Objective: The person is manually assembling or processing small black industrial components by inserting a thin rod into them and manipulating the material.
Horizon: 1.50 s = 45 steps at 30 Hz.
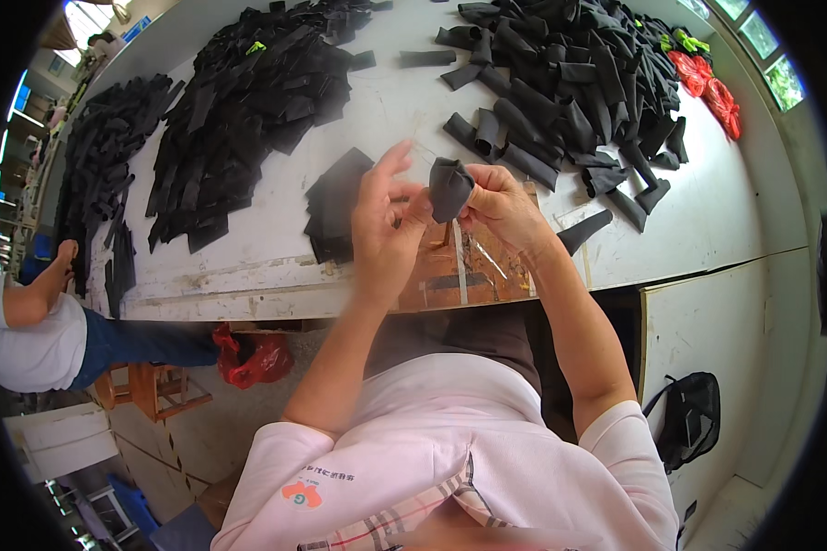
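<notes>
black fabric, a small folded piece (449, 186), sits between my two hands above the near edge of the bench (708, 230). my right hand (501, 204) pinches it from the right side, fingers closed on the cloth, and my left hand (383, 225) is against its left side with the thumb touching it and the other fingers lifted and spread. the hands are close together, joined by the piece. just under them a brown patch (459, 271) shows at the bench's near edge. left of my left hand lies a small flat stack of black pieces (335, 207). toward the far edge a big heap of rolled black pieces (570, 83) lies to the right and a heap of flat black strips (248, 110) to the left. red things (708, 87) lie near the far right corner.
</notes>
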Each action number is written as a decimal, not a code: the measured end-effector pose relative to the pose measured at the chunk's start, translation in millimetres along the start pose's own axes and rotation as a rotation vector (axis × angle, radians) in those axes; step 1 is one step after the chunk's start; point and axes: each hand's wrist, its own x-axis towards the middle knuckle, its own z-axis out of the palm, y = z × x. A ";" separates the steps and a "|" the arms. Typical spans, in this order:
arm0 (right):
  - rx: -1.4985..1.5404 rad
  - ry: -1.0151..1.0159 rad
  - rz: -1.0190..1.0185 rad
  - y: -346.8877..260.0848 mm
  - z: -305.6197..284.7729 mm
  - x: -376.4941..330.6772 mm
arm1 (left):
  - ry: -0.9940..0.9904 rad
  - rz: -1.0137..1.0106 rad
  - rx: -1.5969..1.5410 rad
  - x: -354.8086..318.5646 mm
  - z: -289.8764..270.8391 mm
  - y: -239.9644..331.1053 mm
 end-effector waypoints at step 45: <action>-1.009 0.128 -0.443 12.4 8.7 -20.3 | -0.448 -0.106 -0.064 23.4 1.2 24.4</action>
